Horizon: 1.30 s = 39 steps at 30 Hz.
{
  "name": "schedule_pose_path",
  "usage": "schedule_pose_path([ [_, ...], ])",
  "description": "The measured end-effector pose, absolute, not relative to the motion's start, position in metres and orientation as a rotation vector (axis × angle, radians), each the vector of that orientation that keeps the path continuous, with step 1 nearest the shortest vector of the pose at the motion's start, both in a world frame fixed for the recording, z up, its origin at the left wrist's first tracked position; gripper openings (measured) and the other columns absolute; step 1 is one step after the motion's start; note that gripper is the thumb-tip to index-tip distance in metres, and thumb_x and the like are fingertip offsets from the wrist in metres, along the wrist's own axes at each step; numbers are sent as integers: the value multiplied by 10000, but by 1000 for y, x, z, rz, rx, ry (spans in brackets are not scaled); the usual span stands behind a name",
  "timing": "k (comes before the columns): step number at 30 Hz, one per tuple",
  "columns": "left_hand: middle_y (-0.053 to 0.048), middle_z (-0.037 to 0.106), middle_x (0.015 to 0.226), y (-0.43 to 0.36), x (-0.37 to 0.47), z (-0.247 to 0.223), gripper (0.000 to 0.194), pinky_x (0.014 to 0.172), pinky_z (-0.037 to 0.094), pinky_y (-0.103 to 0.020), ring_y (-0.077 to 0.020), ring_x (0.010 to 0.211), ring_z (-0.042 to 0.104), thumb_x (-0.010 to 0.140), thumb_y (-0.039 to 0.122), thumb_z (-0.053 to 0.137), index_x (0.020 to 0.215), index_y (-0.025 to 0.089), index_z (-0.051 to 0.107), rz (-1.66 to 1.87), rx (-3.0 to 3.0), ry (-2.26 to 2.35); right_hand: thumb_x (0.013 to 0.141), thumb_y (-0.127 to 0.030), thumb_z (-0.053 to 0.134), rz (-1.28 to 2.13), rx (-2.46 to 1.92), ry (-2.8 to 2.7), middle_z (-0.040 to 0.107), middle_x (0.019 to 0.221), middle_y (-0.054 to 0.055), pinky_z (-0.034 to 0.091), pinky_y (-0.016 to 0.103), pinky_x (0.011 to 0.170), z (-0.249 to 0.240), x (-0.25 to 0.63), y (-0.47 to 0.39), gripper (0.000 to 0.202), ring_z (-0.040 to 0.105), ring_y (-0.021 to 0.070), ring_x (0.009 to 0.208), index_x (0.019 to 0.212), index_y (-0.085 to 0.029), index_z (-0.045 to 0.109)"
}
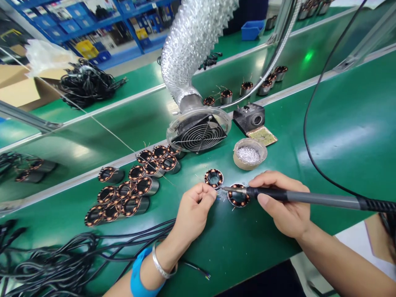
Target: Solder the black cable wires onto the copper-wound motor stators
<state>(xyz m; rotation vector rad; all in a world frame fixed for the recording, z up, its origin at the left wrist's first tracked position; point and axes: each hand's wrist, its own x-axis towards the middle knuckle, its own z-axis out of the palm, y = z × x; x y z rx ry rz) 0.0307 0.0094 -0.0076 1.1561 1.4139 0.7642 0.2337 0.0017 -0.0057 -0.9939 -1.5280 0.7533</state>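
A copper-wound ring [213, 171] sits near-left of the bowl [247, 165]. Beside it, the left hand [195, 208] presses thumb and finger together, on what I cannot tell. The right hand [289, 212], nearer than the bowl, grips a soldering iron [321, 199], tip by the ring's edge. Far-left of the bowl stands a fan [200, 134].

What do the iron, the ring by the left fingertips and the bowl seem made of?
Iron: smooth grey-and-black body, likely plastic; dull grey front end, probably metal.
Ring: copper-wound, judging by its orange sheen; its silvery edge suggests steel.
Bowl: matte tan, perhaps ceramic or plastic; I can't tell which.
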Motion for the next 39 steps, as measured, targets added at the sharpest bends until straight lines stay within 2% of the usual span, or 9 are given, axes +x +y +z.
schedule_pose_path([
  [12, 52, 412, 585, 9, 29, -9, 224, 531, 267, -222, -108, 561, 319, 798, 368, 584, 679, 181, 549, 739, 1162, 1399, 791, -149, 564, 713, -953, -1574, 689, 710, 17, 489, 286, 532, -2, 231, 3, 156, 617, 159, 589, 902, -202, 659],
  [24, 56, 402, 568, 9, 30, -8, 240, 519, 260, -218, -101, 546, 305, 786, 380, 599, 670, 174, 555, 735, 1148, 1384, 759, -133, 534, 606, -823, -1677, 629, 662, 30, 406, 297, 479, 2, 225, -1, 220, 488, 142, 503, 926, -186, 667],
  [39, 49, 432, 589, 8, 29, -10, 219, 525, 281, -214, -104, 557, 330, 793, 361, 586, 679, 175, 563, 742, 1157, 1369, 759, -130, 534, 619, -793, -1653, 583, 639, 17, 396, 304, 490, 3, 227, -1, 237, 487, 145, 503, 945, -193, 667],
])
